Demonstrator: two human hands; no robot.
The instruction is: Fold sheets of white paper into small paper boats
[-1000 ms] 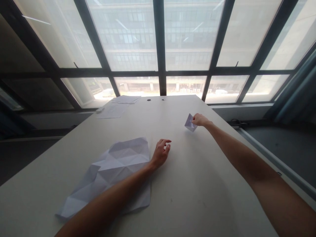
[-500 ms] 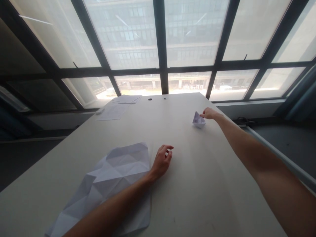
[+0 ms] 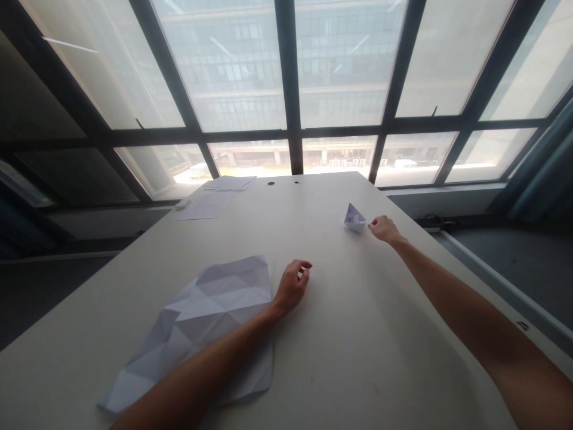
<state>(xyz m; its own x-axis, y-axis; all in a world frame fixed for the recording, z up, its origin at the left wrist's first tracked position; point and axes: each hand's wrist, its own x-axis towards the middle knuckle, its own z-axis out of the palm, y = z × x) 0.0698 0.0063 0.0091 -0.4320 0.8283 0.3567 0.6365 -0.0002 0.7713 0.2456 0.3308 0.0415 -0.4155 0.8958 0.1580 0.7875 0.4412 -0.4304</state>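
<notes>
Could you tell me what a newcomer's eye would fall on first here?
A big creased sheet lies at the near left of the table, beside the left hand. A small paper boat stands at the far right, with the right hand just beside it. Tall windows fill the background.

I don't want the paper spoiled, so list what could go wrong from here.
1. The small paper boat stands loose on the table, out of any grip, with the right hand close beside it. A careless brush could tip it or push it toward the table's right edge.
2. The left forearm lies across the creased paper sheet, the left hand just past its corner. Sliding that arm may drag or crumple the sheet.
</notes>
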